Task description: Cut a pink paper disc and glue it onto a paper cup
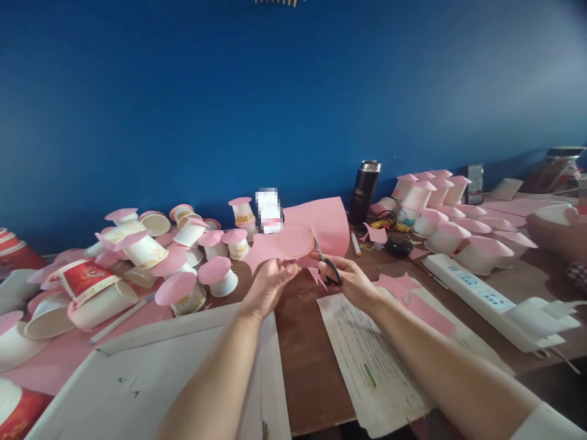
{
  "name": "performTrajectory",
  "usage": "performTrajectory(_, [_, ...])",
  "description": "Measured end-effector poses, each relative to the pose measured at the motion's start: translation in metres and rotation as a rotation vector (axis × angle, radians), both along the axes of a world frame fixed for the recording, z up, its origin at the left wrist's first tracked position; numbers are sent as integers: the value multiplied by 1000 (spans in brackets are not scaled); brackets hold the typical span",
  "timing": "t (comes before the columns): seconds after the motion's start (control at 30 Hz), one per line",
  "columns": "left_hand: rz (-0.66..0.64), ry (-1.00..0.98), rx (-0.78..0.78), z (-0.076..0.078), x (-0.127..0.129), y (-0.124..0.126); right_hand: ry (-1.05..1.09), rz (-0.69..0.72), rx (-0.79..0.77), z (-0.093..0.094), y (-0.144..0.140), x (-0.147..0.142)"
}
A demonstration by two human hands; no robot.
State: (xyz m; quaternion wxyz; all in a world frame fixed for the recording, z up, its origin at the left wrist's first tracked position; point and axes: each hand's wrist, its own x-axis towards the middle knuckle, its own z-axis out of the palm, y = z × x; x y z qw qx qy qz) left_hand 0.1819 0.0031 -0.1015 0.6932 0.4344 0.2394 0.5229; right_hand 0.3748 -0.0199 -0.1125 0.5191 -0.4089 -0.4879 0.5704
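Head view: grips scissors (320, 249) in the right hand (351, 281), aimed away from it at the right rim of a circle (296, 239) drawn on pink paper (332, 214), and pinches the paper's near edge in the left hand (268, 282), with the circle just beyond, slightly rightward.

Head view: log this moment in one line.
left hand: holds pink paper | right hand: grips scissors | blades: beside drawn oval | surroundings: pink-topped cups left and right

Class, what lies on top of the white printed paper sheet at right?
Pink cut paper scraps lie on the white printed paper sheet; the right forearm covers part, so anything there is hidden.
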Motion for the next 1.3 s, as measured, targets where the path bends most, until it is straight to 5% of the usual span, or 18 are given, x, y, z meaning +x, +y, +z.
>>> performTrajectory(0.17, [258, 251, -77, -14, 9, 2, -62, 31, 51, 1, -4, -12])
performTrajectory(0.27, [387, 218, -187, -16, 11, 5, -135, 45, 45, -1, -5, -16])
performTrajectory(0.5, [459, 96, -293, -17, 17, 7, -174, 46, 17, -3, -5, -19])
performTrajectory(1.3, [356, 87, -242, -16, 23, 0, -198, 7, 105, 1, -9, -15])
